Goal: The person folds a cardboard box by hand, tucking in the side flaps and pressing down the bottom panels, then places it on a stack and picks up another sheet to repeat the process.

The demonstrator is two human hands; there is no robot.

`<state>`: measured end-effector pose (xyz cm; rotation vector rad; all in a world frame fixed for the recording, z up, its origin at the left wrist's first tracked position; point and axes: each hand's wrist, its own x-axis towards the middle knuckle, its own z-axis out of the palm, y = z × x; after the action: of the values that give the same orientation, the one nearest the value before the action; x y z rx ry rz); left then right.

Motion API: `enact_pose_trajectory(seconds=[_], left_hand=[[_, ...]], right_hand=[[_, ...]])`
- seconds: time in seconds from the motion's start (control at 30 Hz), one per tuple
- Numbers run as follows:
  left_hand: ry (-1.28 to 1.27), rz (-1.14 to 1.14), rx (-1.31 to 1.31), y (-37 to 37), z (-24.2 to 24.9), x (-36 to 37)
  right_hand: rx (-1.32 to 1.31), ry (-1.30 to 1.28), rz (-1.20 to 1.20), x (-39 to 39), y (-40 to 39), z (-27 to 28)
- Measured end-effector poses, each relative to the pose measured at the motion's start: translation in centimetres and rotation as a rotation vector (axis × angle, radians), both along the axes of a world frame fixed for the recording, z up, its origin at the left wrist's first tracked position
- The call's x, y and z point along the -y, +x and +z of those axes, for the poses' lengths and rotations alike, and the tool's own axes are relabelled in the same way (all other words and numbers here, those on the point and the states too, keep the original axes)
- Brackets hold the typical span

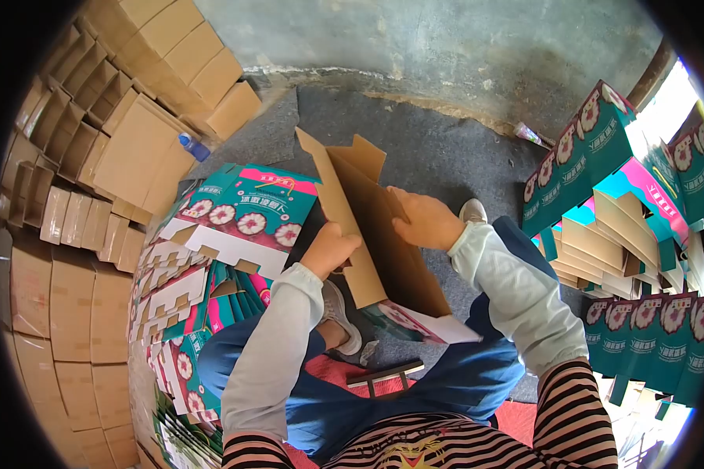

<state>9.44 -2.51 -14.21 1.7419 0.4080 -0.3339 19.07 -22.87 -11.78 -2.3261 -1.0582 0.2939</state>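
- between the person's knees, a half-folded carton (371, 234) stood tilted, with its brown inner side turned to the camera and its printed outer side showing only at the bottom corner.
- the left hand (330, 248) was closed around the left edge of the carton, with the fingers curled over the cardboard and the thumb side toward the camera.
- the right hand (424, 220) lay on the inner face of the carton, with the fingers pressed together and bent over a flap; the palm was touching the cardboard.
- both arms wore pale long sleeves, and a striped shirt showed at the lower edge of the view.
- just to the left of the carton, a stack of flat printed cartons (238, 215) lay with the teal and pink side up, with flower pictures on it. more flat pieces leaned below it in a pile.
- at the far left, rows of plain brown boxes (70, 297) were stacked, and a bottle with a blue cap (194, 146) stood near them.
- on the right side, folded teal cartons (653, 340) stood close together in rows, well apart from the hands.
- under the carton, one pale shoe (340, 316) rested on the grey floor (446, 148), and a second one was seen behind the right hand.
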Motion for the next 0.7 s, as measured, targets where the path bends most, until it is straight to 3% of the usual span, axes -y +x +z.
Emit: enact_pose_trajectory(seconds=[0.13, 0.23, 0.27, 0.4, 0.5, 0.7], left_hand=[[0.447, -0.216, -0.080, -2.3, 3.4, -1.1], [0.899, -0.176, 0.388, -5.3, 3.2, 1.4], [0.872, -0.280, 0.157, -5.5, 4.1, 2.2], [1.071, -0.247, 0.178, -4.7, 3.4, 4.7], [1.324, -0.187, 0.451, -3.4, 0.2, 5.1], [1.280, -0.300, 0.216, -1.6, 0.7, 6.0]], right_hand=[[0.079, 0.216, -0.053, 0.5, 3.0, -1.9], [-0.098, 0.249, -0.118, 0.8, 3.9, 0.8], [-0.082, 0.239, -0.137, 0.6, 3.9, 1.2], [0.015, 0.207, -0.167, -0.1, 4.4, -0.4], [0.000, 0.179, -0.210, -0.5, 5.5, -1.1], [0.054, 0.128, -0.267, -0.9, 7.0, -2.3]])
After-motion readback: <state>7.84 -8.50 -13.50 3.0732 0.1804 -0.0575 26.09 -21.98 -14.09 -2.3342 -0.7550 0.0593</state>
